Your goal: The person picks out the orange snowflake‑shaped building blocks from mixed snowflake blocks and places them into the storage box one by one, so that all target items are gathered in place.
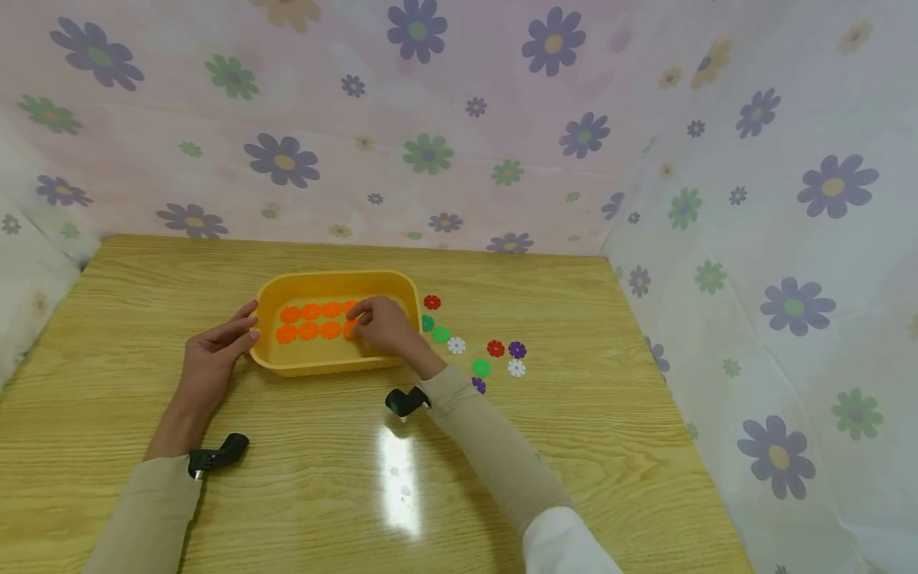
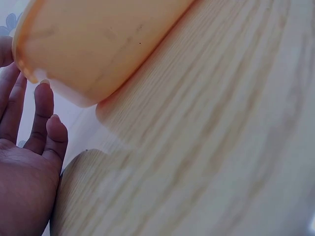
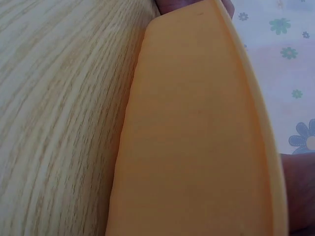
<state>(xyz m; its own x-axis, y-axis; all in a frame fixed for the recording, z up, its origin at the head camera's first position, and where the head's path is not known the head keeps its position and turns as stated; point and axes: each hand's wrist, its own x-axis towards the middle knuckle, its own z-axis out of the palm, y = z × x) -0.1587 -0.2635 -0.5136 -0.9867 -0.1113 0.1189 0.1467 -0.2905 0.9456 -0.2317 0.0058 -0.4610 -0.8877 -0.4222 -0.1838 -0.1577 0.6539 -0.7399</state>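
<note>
A yellow plastic tray (image 1: 301,369) stands on the table, with two rows of orange notched plastic discs (image 1: 308,330) on its floor. My left hand (image 1: 211,355) is at the tray's left end, fingers lightly bent and fingertips touching the rim; the left wrist view shows this hand (image 2: 29,172) beside the outer wall. Reaching over the near right rim, my right hand (image 1: 383,323) pinches an orange disc (image 1: 350,329) at the right end of the nearer row. The tray's wall (image 3: 197,118) hides those fingers in the right wrist view.
Right of the tray lie several loose notched discs: red (image 1: 496,348), purple (image 1: 517,350), white (image 1: 516,367) and green (image 1: 481,367). Some are close to the right forearm. Flowered cloth (image 1: 430,191) hangs behind the wooden table (image 1: 301,494) and along its sides.
</note>
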